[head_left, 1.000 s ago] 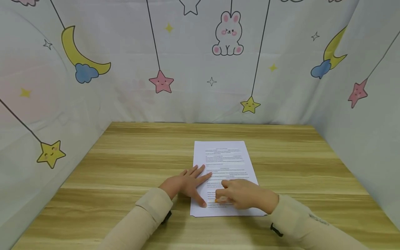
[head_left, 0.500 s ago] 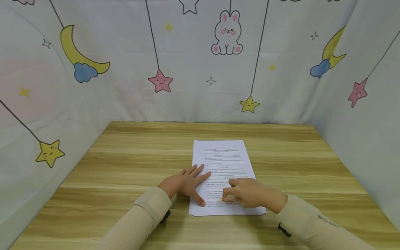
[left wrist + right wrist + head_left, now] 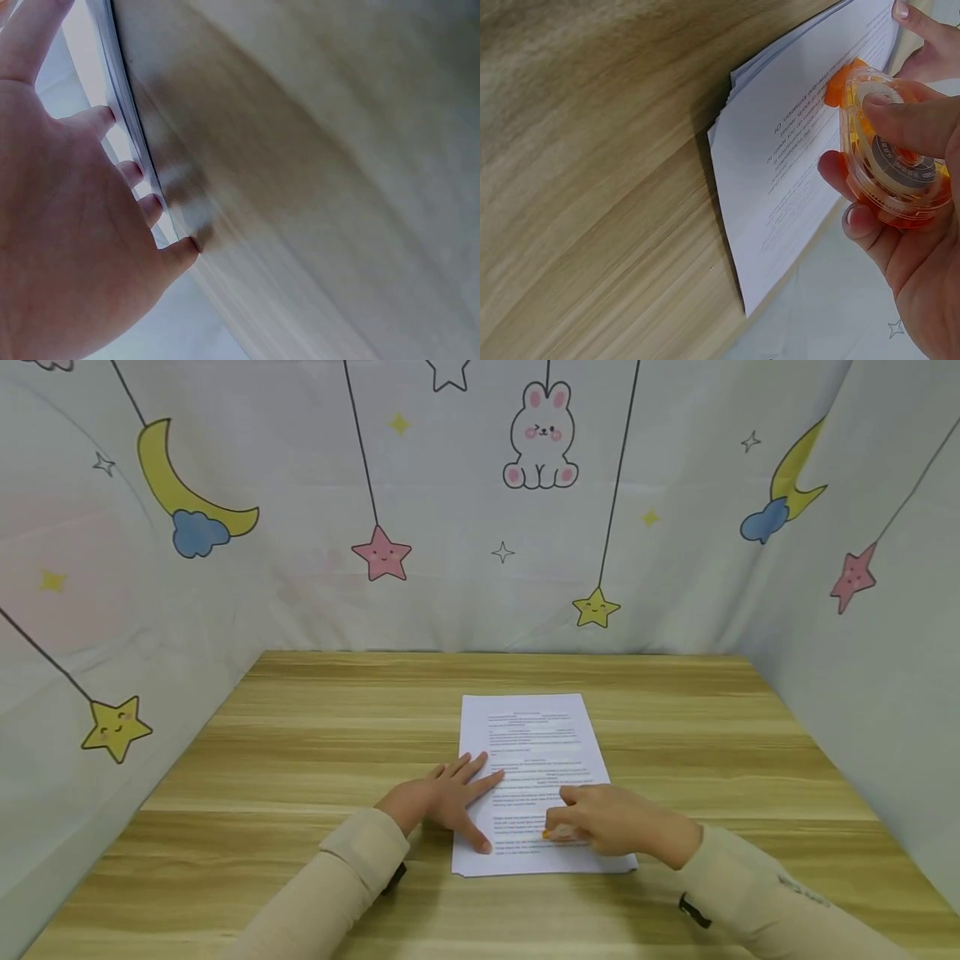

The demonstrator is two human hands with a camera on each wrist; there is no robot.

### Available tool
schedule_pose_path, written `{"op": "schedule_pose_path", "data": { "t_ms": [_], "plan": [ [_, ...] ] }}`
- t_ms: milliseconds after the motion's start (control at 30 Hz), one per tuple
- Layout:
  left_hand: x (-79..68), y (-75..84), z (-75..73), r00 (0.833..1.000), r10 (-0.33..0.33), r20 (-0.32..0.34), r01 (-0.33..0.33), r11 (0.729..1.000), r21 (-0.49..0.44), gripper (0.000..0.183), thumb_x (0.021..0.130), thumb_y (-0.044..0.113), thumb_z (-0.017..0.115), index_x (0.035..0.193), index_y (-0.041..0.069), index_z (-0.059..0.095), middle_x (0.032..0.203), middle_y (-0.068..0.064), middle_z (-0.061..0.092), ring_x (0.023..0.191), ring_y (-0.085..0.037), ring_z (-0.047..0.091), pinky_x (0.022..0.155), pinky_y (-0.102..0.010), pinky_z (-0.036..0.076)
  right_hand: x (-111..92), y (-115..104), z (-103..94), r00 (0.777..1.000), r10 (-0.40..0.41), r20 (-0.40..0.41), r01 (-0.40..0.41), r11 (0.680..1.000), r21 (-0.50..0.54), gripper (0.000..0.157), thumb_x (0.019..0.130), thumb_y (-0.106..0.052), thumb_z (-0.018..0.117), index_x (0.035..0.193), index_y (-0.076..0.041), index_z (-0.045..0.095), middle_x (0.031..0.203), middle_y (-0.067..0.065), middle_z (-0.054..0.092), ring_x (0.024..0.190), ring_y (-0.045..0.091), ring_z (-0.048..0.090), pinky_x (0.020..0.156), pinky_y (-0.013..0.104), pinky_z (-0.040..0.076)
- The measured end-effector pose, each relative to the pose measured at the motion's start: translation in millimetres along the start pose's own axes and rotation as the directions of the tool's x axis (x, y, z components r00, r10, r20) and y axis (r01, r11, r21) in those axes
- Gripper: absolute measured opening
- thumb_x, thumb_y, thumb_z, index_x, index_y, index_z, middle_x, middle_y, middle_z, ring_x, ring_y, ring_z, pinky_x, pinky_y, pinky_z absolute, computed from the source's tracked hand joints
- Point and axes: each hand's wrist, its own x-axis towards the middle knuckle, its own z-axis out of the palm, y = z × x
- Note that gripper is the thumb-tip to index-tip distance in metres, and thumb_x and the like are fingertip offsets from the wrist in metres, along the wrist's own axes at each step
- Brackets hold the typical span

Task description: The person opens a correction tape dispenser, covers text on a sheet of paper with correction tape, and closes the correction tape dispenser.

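A stack of printed paper (image 3: 517,727) lies on the wooden table, its top sheet covered in lines of text with some white gaps. My left hand (image 3: 450,797) rests spread on the stack's left side, fingers straight; in the left wrist view its fingertips (image 3: 150,210) reach over the paper's edge. My right hand (image 3: 618,818) grips a clear and orange correction tape (image 3: 892,157) between thumb and fingers. The tape's orange tip (image 3: 844,81) is at the lower text lines of the top sheet. In the head view the hand hides most of the dispenser.
The wooden table (image 3: 300,718) extends around the paper on all sides. A white curtain (image 3: 450,610) printed with stars, moons and a rabbit hangs behind it and along both sides.
My right hand has slid rightward across the lower text with the correction tape. The left hand stays in place on the paper. The whole head view has shifted slightly.
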Motion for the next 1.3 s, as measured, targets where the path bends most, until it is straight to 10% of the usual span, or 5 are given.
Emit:
{"op": "schedule_pose_path", "data": {
  "t_ms": [567, 900, 1300],
  "plan": [
    [-0.7, 0.7, -1.0, 1.0, 0.016, 0.007, -0.016, 1.0, -0.013, 0.099, 0.071, 0.062, 0.066, 0.148, 0.033, 0.01, 0.157, 0.0, -0.007, 0.144, -0.025, -0.006, 0.114, -0.049, 0.004, -11.2, 6.6, 2.6, 0.997, -0.027, -0.074, 0.027, 1.0, -0.003, 0.015, 0.086, -0.016, 0.062, 0.096, -0.027, 0.062, 0.076, -0.006, 0.047, 0.059, 0.001, 0.032, 0.051, 0.013, 0.03],
    [-0.1, -0.2, 2.7, 1.0, 0.01, 0.01, -0.009, 0.999, -0.032, 0.101, 0.07, 0.063, 0.066, 0.148, 0.032, 0.01, 0.157, -0.001, -0.007, 0.144, -0.025, -0.006, 0.114, -0.05, 0.004, -44.0, 24.5, 11.1, 0.967, 0.218, -0.135, -0.177, 0.948, 0.264, 0.038, 0.077, 0.0, 0.063, 0.103, -0.028, 0.063, 0.085, -0.008, 0.055, 0.06, -0.002, 0.032, 0.053, 0.013, 0.031],
    [1.6, -3.2, 3.1, 1.0, 0.006, 0.009, -0.006, 0.998, -0.06, 0.101, 0.07, 0.062, 0.067, 0.148, 0.032, 0.01, 0.157, -0.001, -0.008, 0.144, -0.025, -0.007, 0.114, -0.05, 0.003, -52.9, 21.9, 9.8, 0.956, 0.198, -0.216, -0.17, 0.975, 0.142, 0.04, 0.073, -0.001, 0.068, 0.104, -0.026, 0.062, 0.083, -0.009, 0.054, 0.061, -0.002, 0.034, 0.053, 0.013, 0.031]
  ]
}}
